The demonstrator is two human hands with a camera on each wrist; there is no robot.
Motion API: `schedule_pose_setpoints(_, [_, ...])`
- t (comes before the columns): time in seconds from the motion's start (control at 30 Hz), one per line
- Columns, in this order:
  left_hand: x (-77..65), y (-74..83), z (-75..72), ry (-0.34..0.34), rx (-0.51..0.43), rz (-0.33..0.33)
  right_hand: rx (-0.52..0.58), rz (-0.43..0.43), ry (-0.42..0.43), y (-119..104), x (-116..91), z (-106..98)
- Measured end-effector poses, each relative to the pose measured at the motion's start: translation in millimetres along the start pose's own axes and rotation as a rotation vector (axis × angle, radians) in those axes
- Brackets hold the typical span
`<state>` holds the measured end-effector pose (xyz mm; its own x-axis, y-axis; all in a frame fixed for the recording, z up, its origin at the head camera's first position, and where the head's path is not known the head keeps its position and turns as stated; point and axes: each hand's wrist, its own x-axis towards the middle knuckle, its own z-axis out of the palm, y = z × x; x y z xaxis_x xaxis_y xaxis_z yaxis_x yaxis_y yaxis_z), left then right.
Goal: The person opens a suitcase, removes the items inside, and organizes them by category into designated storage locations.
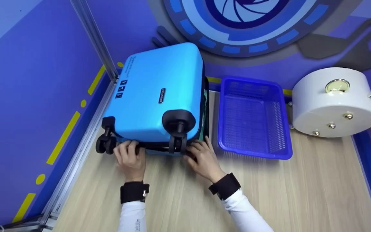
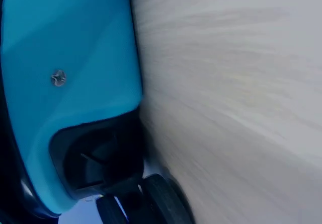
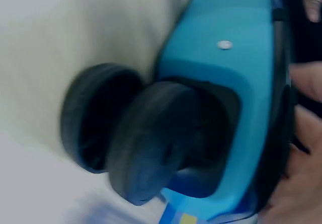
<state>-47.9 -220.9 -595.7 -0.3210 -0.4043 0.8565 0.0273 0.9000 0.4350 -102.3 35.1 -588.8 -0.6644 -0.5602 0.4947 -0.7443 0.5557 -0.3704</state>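
Blue suitcase (image 1: 147,72) lies wheels (image 1: 101,145) nearest; long axis runs away.

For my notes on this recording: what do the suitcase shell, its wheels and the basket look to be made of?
Suitcase shell: probably hard plastic, judging by its smooth blue sheen and rounded moulded corners.
Wheels: black and matte, plastic or rubber; the blurred right wrist view leaves it open.
Basket: most likely moulded plastic, with uniform blue colour and perforated walls.
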Motion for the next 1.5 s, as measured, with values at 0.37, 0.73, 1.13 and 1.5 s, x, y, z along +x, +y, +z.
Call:
schedule_pose_setpoints(0.37, [20.4, -2.0, -1.1, 0.120, -0.157, -0.163, 0.041, -0.020, 0.014, 6.1, -4.3, 6.5])
schedule_pose_setpoints(0.73, [12.6, -19.4, -4.0, 0.195, -0.268, -0.435, 0.058, -0.006, 0.010, 6.8, -2.9, 6.4])
schedule_pose_setpoints(1.13, [10.1, -27.4, -4.3, 0.203, -0.394, -0.660, 0.079, -0.002, -0.006, 4.4, -3.2, 7.7])
schedule_pose_setpoints(1.5, [37.3, -18.0, -21.8, 0.225, -0.549, -0.783, 0.074, 0.003, -0.001, 3.9, -2.8, 7.5])
